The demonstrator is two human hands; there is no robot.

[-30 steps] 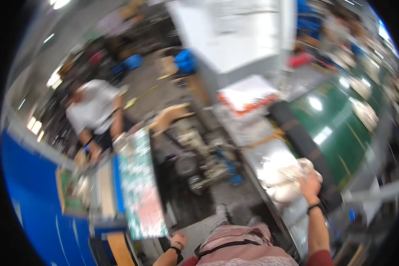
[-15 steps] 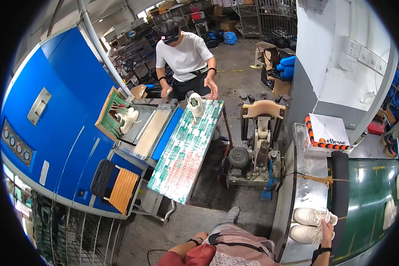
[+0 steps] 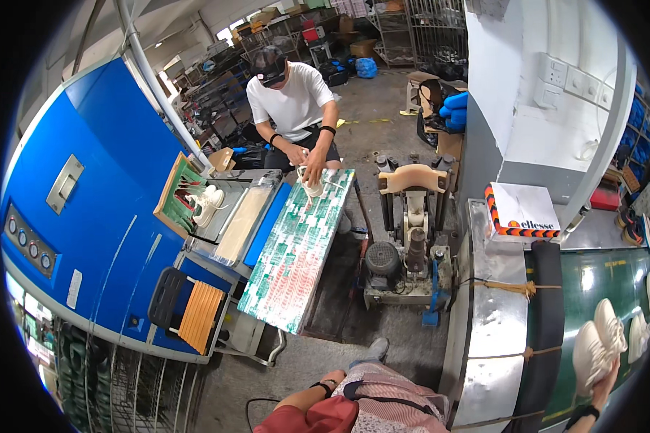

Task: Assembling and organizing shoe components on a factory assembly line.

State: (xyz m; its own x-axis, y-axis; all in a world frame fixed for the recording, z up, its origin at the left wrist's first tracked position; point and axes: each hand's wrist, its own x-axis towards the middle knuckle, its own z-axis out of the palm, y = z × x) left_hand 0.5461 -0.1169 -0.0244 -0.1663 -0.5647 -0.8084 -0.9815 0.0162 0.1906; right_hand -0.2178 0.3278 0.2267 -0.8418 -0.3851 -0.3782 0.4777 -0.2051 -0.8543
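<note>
Here, right hand [image 3: 605, 382] pinches white sneakers [image 3: 592, 353], left hand [image 3: 334, 377] I can't tell; a box [image 3: 520, 204] bears black lettering.

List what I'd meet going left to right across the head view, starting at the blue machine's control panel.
Control panel, orange-slatted chair, green-and-white patterned table, electric motor, blue pedal, metal-topped bench, black padded rail, pair of white sneakers in the right hand, farther sneakers on the green conveyor belt.
</note>
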